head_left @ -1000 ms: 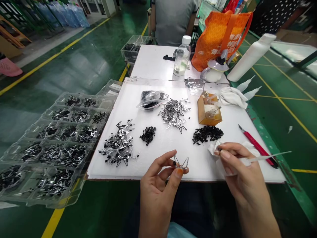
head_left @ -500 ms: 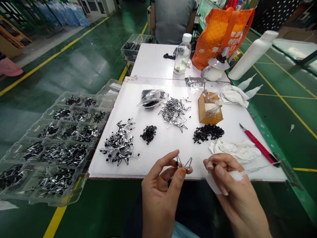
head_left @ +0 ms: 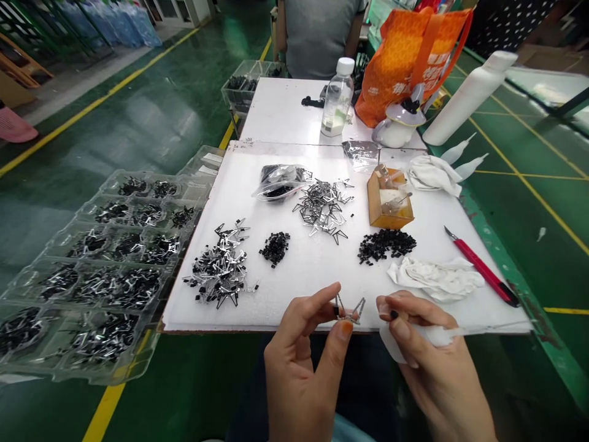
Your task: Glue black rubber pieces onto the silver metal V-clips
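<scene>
At the front edge of the white table (head_left: 317,276), my left hand (head_left: 310,362) pinches a thin metal clip (head_left: 352,312) between thumb and fingers; a small black piece sits on its left arm. Close on the right, my right hand (head_left: 427,350) pinches a small black piece (head_left: 394,314) and also holds a translucent white dropper (head_left: 442,334), its thin tip pointing right. Behind my hands lie two piles of small black pieces (head_left: 275,248) (head_left: 386,245), a heap of metal clips (head_left: 324,205) and, at left, a heap of clips with black pieces (head_left: 221,267).
Clear compartment trays (head_left: 99,261) stand left of the table. A wooden box (head_left: 390,205), white cloths (head_left: 435,279), a red knife (head_left: 481,270), a plastic bag (head_left: 281,183) and a bottle (head_left: 338,98) are on the tables. A person in grey (head_left: 317,37) sits beyond.
My left hand and the clip have moved slightly right. My right hand has shifted a little left and down, narrowing the gap between the hands.
</scene>
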`<control>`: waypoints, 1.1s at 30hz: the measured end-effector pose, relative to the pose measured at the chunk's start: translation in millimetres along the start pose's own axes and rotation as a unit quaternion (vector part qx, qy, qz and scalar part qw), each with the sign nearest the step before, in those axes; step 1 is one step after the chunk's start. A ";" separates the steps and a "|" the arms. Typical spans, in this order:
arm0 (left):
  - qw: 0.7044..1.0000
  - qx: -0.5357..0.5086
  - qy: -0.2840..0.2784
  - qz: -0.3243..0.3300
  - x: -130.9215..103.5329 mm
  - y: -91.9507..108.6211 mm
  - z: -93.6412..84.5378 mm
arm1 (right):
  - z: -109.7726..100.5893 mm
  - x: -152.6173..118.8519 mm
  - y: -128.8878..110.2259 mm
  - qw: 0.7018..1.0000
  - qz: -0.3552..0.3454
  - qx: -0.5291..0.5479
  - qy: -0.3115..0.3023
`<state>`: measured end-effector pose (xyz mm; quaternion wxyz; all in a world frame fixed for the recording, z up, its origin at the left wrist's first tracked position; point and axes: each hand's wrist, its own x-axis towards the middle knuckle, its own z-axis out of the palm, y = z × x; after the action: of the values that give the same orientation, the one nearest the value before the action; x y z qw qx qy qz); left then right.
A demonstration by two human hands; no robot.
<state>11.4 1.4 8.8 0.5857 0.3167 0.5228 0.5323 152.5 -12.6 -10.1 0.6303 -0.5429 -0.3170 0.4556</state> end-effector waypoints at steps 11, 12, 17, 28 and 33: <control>0.995 0.050 0.006 0.090 -2.6 -3.5 0.9 | -5.6 -3.4 1.8 1.000 -0.017 -0.012 -0.012; 0.994 0.053 0.008 0.098 -3.0 -4.0 1.0 | -5.1 -3.9 1.9 1.000 -0.014 -0.005 -0.016; 0.987 0.067 0.015 0.142 -4.6 -6.5 1.1 | 4.6 -5.9 0.6 0.999 0.006 0.045 -0.010; 0.962 0.100 -0.003 0.254 -5.3 -15.2 1.6 | 8.8 -13.6 8.9 1.000 0.007 0.024 -0.007; 0.933 0.166 -0.019 0.318 -3.1 -15.0 -3.7 | 8.0 -11.3 9.1 0.999 -0.027 0.005 -0.029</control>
<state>12.6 -5.8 -5.2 0.3351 0.5693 0.4642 0.5900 139.0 -19.8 -16.2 0.6356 -0.5173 -0.3474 0.4557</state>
